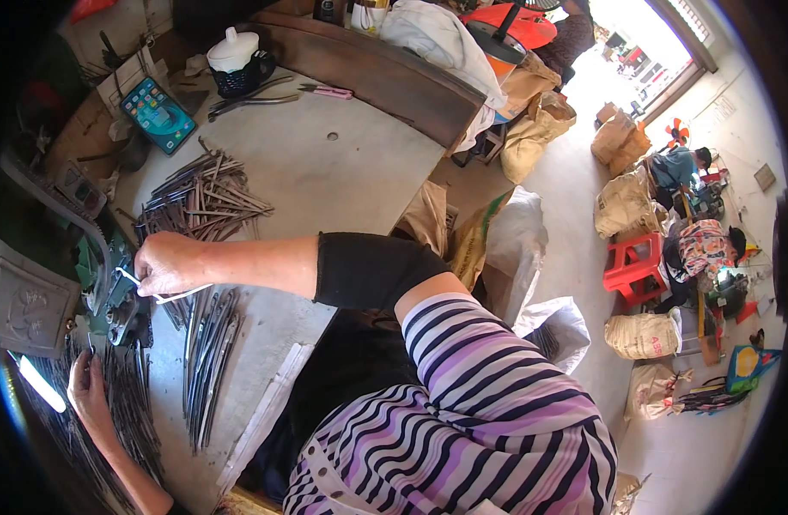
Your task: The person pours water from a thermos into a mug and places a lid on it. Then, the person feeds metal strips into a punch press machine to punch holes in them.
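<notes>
My right hand (pixel 164 264) is closed around a thin white strip (pixel 188 293), one end poking out past the fingers beside a green machine (pixel 119 302). Lower down, my left hand (pixel 86 386) has its fingertips pinched together at the machine's near side; what they hold is too small to make out. Long thin dark strips (pixel 140 403) lie in a mass next to my left hand, and a narrower bundle of dark strips (pixel 206 369) is on the table (pixel 325 172). Beyond my right wrist lies a loose heap of shorter dark strips (pixel 209 199).
A phone (pixel 159 114) leans at the back left, near a white-lidded pot (pixel 233 53), pliers (pixel 255 99) and pink-handled snips (pixel 327 91). A lit lamp (pixel 42 384) glows by the machine. Sacks (pixel 626 206), a red stool (pixel 632 268) and seated people (pixel 707 245) are at the right.
</notes>
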A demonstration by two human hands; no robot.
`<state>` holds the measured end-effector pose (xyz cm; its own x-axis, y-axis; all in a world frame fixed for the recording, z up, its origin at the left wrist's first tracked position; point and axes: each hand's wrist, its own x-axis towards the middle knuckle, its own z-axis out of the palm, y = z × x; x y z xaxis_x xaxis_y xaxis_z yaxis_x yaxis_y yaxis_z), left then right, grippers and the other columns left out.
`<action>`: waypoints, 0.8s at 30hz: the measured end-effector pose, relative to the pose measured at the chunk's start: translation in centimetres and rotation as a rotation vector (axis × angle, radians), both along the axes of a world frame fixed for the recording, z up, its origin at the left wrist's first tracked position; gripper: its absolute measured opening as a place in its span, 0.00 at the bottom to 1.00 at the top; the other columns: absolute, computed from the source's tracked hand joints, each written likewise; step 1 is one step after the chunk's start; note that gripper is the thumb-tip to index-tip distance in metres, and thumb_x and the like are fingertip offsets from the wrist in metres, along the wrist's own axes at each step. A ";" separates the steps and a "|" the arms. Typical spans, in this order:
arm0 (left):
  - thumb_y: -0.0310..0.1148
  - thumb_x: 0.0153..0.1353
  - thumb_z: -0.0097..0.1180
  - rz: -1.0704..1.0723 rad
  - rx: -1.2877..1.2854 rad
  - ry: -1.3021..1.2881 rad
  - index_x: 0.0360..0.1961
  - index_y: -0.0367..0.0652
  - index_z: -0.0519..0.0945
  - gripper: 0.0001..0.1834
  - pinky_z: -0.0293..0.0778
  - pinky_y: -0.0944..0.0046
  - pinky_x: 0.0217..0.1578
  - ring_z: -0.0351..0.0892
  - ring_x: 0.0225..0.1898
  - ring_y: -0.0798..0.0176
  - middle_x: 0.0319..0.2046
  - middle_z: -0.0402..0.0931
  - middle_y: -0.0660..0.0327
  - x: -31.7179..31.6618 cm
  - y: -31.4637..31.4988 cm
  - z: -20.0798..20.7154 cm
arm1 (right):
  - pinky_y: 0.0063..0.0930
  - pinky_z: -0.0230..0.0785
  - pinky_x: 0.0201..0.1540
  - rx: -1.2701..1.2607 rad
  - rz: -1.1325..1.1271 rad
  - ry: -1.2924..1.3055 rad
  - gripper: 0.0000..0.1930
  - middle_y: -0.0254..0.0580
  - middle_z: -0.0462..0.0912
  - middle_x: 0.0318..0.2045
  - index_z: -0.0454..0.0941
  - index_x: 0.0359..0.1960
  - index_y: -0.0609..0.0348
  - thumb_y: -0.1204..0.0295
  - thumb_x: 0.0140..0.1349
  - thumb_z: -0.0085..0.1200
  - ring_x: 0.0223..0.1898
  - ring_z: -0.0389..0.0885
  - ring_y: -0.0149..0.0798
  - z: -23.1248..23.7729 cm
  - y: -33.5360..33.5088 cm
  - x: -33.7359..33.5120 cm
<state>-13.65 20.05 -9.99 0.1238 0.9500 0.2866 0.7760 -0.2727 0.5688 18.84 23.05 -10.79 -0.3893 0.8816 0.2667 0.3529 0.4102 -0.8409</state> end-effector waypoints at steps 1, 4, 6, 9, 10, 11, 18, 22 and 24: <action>0.34 0.65 0.56 -0.005 0.007 0.001 0.49 0.34 0.79 0.16 0.54 0.73 0.22 0.58 0.22 0.77 0.23 0.67 0.70 0.4 -0.1 0.3 | 0.36 0.74 0.40 -0.021 -0.010 -0.004 0.13 0.51 0.84 0.29 0.83 0.35 0.65 0.68 0.52 0.63 0.33 0.84 0.46 0.1 0.0 0.1; 0.34 0.65 0.56 -0.009 -0.032 -0.010 0.48 0.34 0.79 0.15 0.53 0.73 0.21 0.58 0.21 0.77 0.22 0.67 0.70 1.2 -0.3 0.9 | 0.36 0.74 0.40 -0.005 -0.013 -0.018 0.14 0.51 0.84 0.30 0.83 0.36 0.65 0.67 0.52 0.63 0.33 0.84 0.46 -0.2 0.5 0.0; 0.33 0.65 0.56 0.004 -0.069 -0.048 0.48 0.34 0.79 0.15 0.53 0.73 0.21 0.58 0.21 0.77 0.22 0.67 0.70 1.7 -0.5 1.2 | 0.37 0.74 0.40 0.014 -0.018 -0.013 0.13 0.52 0.84 0.29 0.83 0.35 0.65 0.67 0.51 0.63 0.33 0.84 0.46 -0.5 0.9 -0.1; 0.33 0.65 0.55 0.033 -0.139 -0.124 0.47 0.34 0.79 0.14 0.53 0.73 0.20 0.58 0.20 0.77 0.22 0.67 0.70 1.4 -0.7 1.4 | 0.37 0.74 0.40 0.024 -0.019 -0.018 0.13 0.53 0.84 0.29 0.84 0.34 0.64 0.68 0.51 0.63 0.33 0.84 0.47 -0.4 0.7 -0.3; 0.32 0.65 0.55 0.042 -0.189 -0.169 0.46 0.34 0.80 0.14 0.53 0.73 0.20 0.58 0.20 0.77 0.22 0.67 0.70 1.4 -0.7 1.3 | 0.37 0.74 0.40 0.015 -0.023 -0.031 0.12 0.53 0.84 0.28 0.84 0.33 0.64 0.68 0.50 0.63 0.32 0.84 0.47 -0.2 0.6 -0.2; 0.33 0.64 0.55 -0.024 -0.098 -0.158 0.45 0.33 0.80 0.13 0.54 0.73 0.20 0.59 0.19 0.77 0.21 0.67 0.70 2.3 -0.8 1.3 | 0.37 0.74 0.40 0.102 -0.037 -0.085 0.11 0.53 0.84 0.28 0.84 0.32 0.64 0.68 0.50 0.63 0.33 0.84 0.48 -0.4 0.6 0.3; 0.29 0.63 0.56 -0.026 -0.061 -0.085 0.44 0.33 0.79 0.12 0.57 0.72 0.21 0.62 0.23 0.77 0.27 0.70 0.68 3.1 -2.0 1.3 | 0.37 0.74 0.40 0.076 -0.008 -0.108 0.11 0.53 0.84 0.29 0.84 0.35 0.63 0.68 0.54 0.61 0.33 0.84 0.48 0.1 -0.1 0.6; 0.28 0.63 0.56 0.003 -0.058 -0.074 0.43 0.31 0.79 0.11 0.58 0.72 0.22 0.61 0.23 0.76 0.27 0.71 0.67 3.7 -2.6 2.1 | 0.38 0.74 0.41 0.074 -0.016 -0.171 0.12 0.53 0.84 0.30 0.84 0.35 0.62 0.66 0.54 0.61 0.34 0.84 0.49 0.7 -0.3 1.0; 0.28 0.62 0.56 -0.013 -0.035 -0.071 0.42 0.31 0.79 0.11 0.58 0.72 0.23 0.62 0.23 0.75 0.27 0.71 0.66 4.6 -2.6 2.3 | 0.40 0.74 0.42 0.047 -0.072 -0.200 0.12 0.53 0.84 0.31 0.84 0.35 0.61 0.65 0.54 0.61 0.36 0.84 0.51 1.0 -0.6 1.4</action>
